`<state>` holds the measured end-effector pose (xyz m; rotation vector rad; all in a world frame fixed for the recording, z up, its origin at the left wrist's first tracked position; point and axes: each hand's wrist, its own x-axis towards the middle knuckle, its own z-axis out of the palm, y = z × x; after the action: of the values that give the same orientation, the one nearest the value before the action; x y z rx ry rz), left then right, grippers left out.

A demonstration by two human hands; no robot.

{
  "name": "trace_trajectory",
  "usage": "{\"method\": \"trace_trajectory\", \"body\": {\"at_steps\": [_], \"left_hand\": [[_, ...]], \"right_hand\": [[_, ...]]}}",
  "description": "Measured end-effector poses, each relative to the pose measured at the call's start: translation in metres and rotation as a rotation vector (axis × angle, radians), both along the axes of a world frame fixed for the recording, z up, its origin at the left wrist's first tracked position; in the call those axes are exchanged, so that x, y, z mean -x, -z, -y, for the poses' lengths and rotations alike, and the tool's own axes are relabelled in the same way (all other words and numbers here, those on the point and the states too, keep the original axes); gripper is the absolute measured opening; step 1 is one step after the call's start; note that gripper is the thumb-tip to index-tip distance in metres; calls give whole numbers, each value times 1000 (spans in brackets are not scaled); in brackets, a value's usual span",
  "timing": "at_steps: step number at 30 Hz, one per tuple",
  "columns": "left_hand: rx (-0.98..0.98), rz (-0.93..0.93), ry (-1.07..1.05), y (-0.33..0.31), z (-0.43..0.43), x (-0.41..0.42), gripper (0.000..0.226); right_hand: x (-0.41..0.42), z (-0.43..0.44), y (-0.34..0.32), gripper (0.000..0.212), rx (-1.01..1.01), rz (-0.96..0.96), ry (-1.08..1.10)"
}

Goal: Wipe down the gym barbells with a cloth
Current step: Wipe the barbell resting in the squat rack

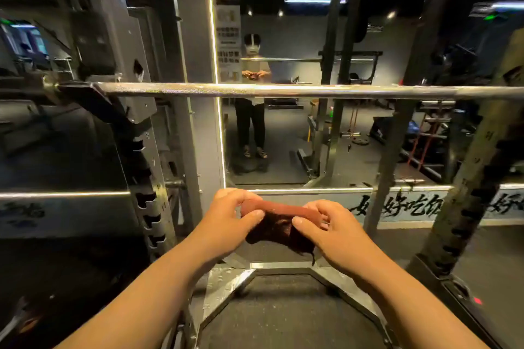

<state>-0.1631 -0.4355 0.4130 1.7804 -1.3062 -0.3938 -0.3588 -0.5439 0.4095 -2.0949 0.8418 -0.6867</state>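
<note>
Barbell: racked, long axis running left-right across whole view. Sits above and beyond both grips, no contact.

Cloth: dark red, bunched, held between grips, well below bar.

Left grip: pinching cloth's left end, thumb against fingers. Right grip: pinching right end likewise.

Both grips under bar's middle stretch, neither clearly nearer.

Judgement: wiping not yet begun. Next move likely up and forward, cloth draped over shaft, then travel along axis toward rack upright.

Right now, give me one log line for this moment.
phase: pre-wipe | left hand: holds cloth | right hand: holds cloth | barbell: racked, untouched
</note>
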Motion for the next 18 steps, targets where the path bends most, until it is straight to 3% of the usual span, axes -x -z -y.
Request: {"method": "trace_trajectory", "body": {"at_steps": [4, 7, 10, 12, 15, 18], "left_hand": [[22, 23, -131, -23, 20, 0, 1], [79, -9, -200, -37, 35, 3, 4], [194, -133, -268, -46, 47, 1, 2], [264, -197, -291, -50, 49, -2, 9], [304, -100, -285, -58, 47, -8, 19], [329, -95, -256, -69, 50, -16, 14]], "right_hand": [[-17, 29, -28, 19, 10, 60, 23], [-32, 55, -50, 23, 48, 82, 12], [-41, 75, -74, 34, -159, 153, -102], [-46, 81, -90, 41, -178, 161, -184], [-59, 85, -111, 42, 41, 197, -242], [-72, 86, -130, 46, 362, 235, -240]]}}
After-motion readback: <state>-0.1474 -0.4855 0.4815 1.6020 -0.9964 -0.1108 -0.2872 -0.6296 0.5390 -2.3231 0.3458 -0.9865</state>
